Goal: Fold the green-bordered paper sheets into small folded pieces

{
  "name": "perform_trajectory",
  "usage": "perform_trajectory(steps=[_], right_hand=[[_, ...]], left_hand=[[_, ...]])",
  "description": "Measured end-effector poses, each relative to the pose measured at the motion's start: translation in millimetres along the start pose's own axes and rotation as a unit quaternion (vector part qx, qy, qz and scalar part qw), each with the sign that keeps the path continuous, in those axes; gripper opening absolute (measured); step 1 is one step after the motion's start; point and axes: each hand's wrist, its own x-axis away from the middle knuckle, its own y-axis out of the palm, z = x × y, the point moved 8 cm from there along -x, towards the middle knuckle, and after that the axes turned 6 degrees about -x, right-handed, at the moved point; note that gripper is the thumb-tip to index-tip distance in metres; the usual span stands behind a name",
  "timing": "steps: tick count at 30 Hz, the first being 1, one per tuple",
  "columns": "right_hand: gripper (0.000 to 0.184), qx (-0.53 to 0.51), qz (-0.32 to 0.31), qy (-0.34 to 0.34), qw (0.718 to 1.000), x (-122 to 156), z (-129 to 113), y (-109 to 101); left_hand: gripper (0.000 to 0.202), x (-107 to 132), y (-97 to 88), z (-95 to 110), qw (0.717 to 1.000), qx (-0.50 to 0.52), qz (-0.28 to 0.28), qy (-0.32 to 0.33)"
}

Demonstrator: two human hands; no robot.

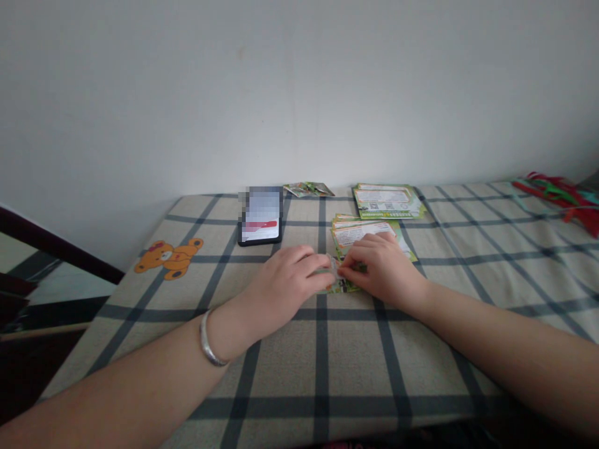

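Note:
My left hand (285, 280) and my right hand (381, 268) meet at the middle of the checked tablecloth (327, 355). Both are closed in a pinch on a small green printed packet (337, 284) that lies on the cloth between them, mostly hidden by my fingers. A silver bangle (208, 340) circles my left wrist. Just behind my right hand lies a loose pile of green printed cards (360, 232).
A second stack of green cards (387, 201) lies further back, with a small packet (309, 189) to its left by the wall. A phone (261, 215) lies screen up at the back left. Red and green strips (561, 193) lie at the far right. A bear print (169, 257) marks the cloth's left.

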Motion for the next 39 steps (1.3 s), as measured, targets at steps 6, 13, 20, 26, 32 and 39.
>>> perform_trajectory(steps=[6, 13, 20, 26, 32, 39], right_hand=[[0.016, -0.038, -0.006, 0.000, 0.999, -2.0, 7.4, 0.9], [0.009, -0.051, -0.019, -0.004, 0.999, -3.5, 19.4, -7.3], [0.020, -0.033, -0.050, -0.123, 0.991, 4.6, -8.2, -10.8], [0.027, 0.005, -0.094, -0.172, 0.981, 12.4, -31.1, -2.1], [0.019, 0.040, -0.119, -0.169, 0.978, 13.5, -30.5, 1.2], [0.022, 0.042, -0.148, -0.155, 0.976, 13.9, -21.7, -4.7]], left_hand=[[0.020, 0.1, -1.8, 2.4, 0.999, 0.036, -0.022, 0.011], [0.019, 2.9, 0.7, -2.5, 0.995, 0.098, -0.019, -0.003], [0.020, 1.5, 2.9, -1.6, 0.995, 0.096, -0.023, 0.001], [0.018, -0.1, 2.6, -0.6, 0.997, 0.078, -0.027, 0.002], [0.020, -1.3, -0.9, 0.8, 0.998, 0.055, -0.034, -0.002], [0.021, -0.9, -1.7, 3.6, 0.998, 0.027, -0.046, 0.014]])
